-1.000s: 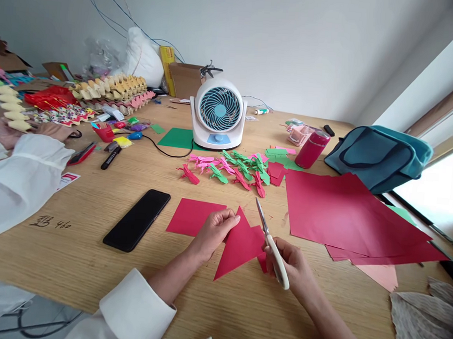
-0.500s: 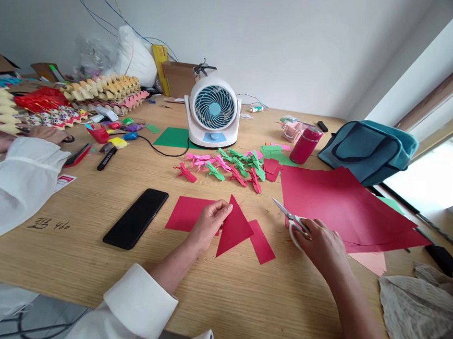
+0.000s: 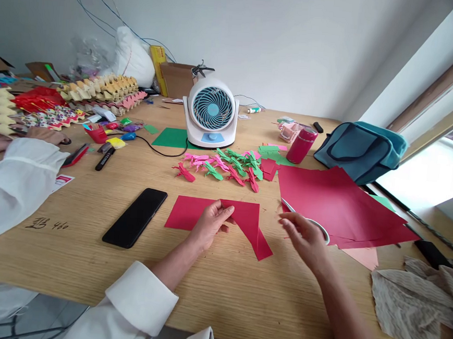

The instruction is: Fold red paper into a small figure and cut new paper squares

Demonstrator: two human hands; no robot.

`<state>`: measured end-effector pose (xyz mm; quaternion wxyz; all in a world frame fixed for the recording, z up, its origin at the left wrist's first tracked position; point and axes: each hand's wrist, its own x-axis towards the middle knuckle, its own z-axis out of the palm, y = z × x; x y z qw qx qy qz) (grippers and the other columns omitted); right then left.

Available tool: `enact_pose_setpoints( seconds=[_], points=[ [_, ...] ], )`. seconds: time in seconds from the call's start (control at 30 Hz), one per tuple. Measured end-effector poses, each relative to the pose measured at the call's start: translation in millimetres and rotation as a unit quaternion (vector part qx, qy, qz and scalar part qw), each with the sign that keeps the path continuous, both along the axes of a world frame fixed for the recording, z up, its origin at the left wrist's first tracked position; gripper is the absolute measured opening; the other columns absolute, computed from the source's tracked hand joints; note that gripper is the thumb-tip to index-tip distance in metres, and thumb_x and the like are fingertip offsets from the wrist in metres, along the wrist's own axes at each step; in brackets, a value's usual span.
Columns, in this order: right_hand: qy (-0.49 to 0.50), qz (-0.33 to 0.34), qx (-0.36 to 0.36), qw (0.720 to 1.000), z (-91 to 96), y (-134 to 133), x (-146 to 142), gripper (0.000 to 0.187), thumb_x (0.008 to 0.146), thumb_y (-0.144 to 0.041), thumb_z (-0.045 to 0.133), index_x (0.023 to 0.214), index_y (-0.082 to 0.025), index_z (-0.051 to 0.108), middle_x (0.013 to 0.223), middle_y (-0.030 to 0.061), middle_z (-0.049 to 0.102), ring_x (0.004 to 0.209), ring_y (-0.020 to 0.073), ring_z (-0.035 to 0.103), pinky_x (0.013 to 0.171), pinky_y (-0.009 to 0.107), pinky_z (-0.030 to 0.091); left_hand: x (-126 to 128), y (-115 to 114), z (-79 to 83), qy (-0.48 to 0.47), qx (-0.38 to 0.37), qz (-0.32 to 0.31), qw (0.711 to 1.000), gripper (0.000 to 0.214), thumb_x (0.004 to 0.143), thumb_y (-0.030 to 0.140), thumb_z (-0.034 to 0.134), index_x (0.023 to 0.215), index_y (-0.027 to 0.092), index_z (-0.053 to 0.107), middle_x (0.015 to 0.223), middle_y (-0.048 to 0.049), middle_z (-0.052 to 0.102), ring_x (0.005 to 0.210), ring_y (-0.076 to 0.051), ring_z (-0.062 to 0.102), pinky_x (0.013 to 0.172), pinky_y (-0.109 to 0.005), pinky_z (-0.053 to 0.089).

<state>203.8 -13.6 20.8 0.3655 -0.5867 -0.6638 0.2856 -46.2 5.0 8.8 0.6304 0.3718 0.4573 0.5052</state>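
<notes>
My left hand (image 3: 211,223) pinches a red paper triangle (image 3: 246,215) at its upper left corner, between thumb and fingers. Beneath it on the table, a red paper rectangle (image 3: 184,213) lies to the left and a narrow red strip (image 3: 264,246) pokes out at the right. My right hand (image 3: 303,237) hovers just in front of the scissors (image 3: 321,231), its thumb and fingers apart. The scissors rest by the edge of the large red sheets (image 3: 341,204); my hand hides their middle.
Pink, green and red cut-paper figures (image 3: 234,165) lie beyond my hands, before a white fan (image 3: 212,113). A black phone (image 3: 135,217) is at left, a red bottle (image 3: 302,145) and teal bag (image 3: 363,149) at right. A co-worker's sleeve (image 3: 18,174) rests on the left side.
My right hand has let go of the scissors and moved left, toward the triangle. In my left hand, the triangle has turned so that one long edge is now at the top.
</notes>
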Motion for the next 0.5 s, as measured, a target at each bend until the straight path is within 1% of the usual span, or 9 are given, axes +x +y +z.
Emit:
enact_pose_setpoints(
  seconds=[0.03,0.07,0.1,0.13,0.2,0.23,0.3,0.37,0.5],
  points=[
    [0.049,0.063,-0.044,0.996,1.6,-5,-12,0.040,0.091,-0.053,0.051,0.107,-0.020,0.065,0.098,0.0077,0.070,0.087,0.0216,0.064,0.072,0.029,0.047,2,-1,-0.2,-0.003,-0.002,-0.001,1.000,0.045,0.061,0.047,0.082,0.081,0.016,0.056,0.069,0.0028,0.060,0.062,-0.010,0.061,0.041,-0.015,0.042],
    [0.079,0.110,-0.077,0.988,1.9,-9,-22,0.040,0.091,-0.054,0.052,0.107,-0.020,0.064,0.097,0.0067,0.070,0.087,0.0209,0.064,0.071,0.028,0.047,3,-2,-0.4,-0.007,-0.004,-0.002,1.000,0.046,0.061,0.047,0.083,0.081,0.016,0.056,0.069,0.0024,0.060,0.064,-0.011,0.063,0.042,-0.016,0.044],
    [0.100,0.146,-0.099,0.979,0.6,-12,-30,0.039,0.090,-0.054,0.054,0.103,-0.019,0.065,0.092,0.0057,0.069,0.083,0.0195,0.062,0.069,0.027,0.047,5,-3,-0.5,-0.010,-0.005,-0.003,1.000,0.046,0.060,0.047,0.083,0.081,0.015,0.056,0.069,0.0022,0.060,0.064,-0.012,0.063,0.042,-0.016,0.045],
    [0.120,0.159,-0.112,0.974,-2.3,-14,-37,0.038,0.089,-0.055,0.056,0.097,-0.018,0.064,0.085,0.0043,0.068,0.075,0.0173,0.060,0.063,0.026,0.045,6,-4,-0.5,-0.013,-0.006,-0.007,1.000,0.047,0.060,0.047,0.083,0.081,0.015,0.056,0.070,0.0018,0.061,0.064,-0.012,0.063,0.043,-0.017,0.046],
    [0.155,0.160,-0.134,0.966,-11.6,-15,-44,0.041,0.086,-0.058,0.059,0.079,-0.017,0.061,0.068,0.0011,0.061,0.059,0.0133,0.052,0.053,0.025,0.039,8,-5,-0.6,-0.021,-0.005,-0.020,1.000,0.047,0.060,0.046,0.083,0.084,0.015,0.058,0.074,0.0004,0.063,0.065,-0.013,0.064,0.043,-0.018,0.047],
    [0.177,0.153,-0.144,0.962,-17.1,-15,-46,0.043,0.086,-0.058,0.059,0.075,-0.017,0.059,0.064,0.0002,0.058,0.056,0.0124,0.049,0.051,0.025,0.037,9,-6,-1.0,-0.023,-0.005,-0.029,0.999,0.047,0.061,0.046,0.083,0.086,0.015,0.059,0.076,-0.0006,0.065,0.066,-0.013,0.064,0.044,-0.018,0.048],
    [0.211,0.146,-0.150,0.955,-27.3,-13,-48,0.042,0.085,-0.058,0.060,0.072,-0.018,0.055,0.061,-0.0012,0.055,0.053,0.0112,0.046,0.049,0.024,0.035,11,-8,-2.5,-0.019,-0.006,-0.045,0.999,0.046,0.061,0.045,0.084,0.086,0.014,0.060,0.078,-0.0018,0.067,0.068,-0.013,0.064,0.046,-0.019,0.049],
    [0.226,0.147,-0.146,0.952,-34.2,-12,-49,0.040,0.086,-0.056,0.060,0.072,-0.019,0.054,0.058,-0.0025,0.053,0.050,0.0104,0.044,0.047,0.024,0.033,13,-10,-4.9,0.006,0.000,-0.067,0.998,0.044,0.060,0.045,0.084,0.081,0.013,0.062,0.072,-0.0015,0.066,0.065,-0.013,0.062,0.046,-0.019,0.047],
    [0.227,0.151,-0.130,0.953,-38.6,-12,-52,0.037,0.084,-0.052,0.064,0.072,-0.019,0.051,0.055,-0.0047,0.047,0.047,0.0094,0.039,0.046,0.024,0.030,19,-15,-7.9,0.080,0.030,-0.140,0.986,0.037,0.065,0.043,0.080,0.080,0.011,0.070,0.067,-0.0016,0.066,0.055,-0.009,0.052,0.043,-0.019,0.038]
  ],
)
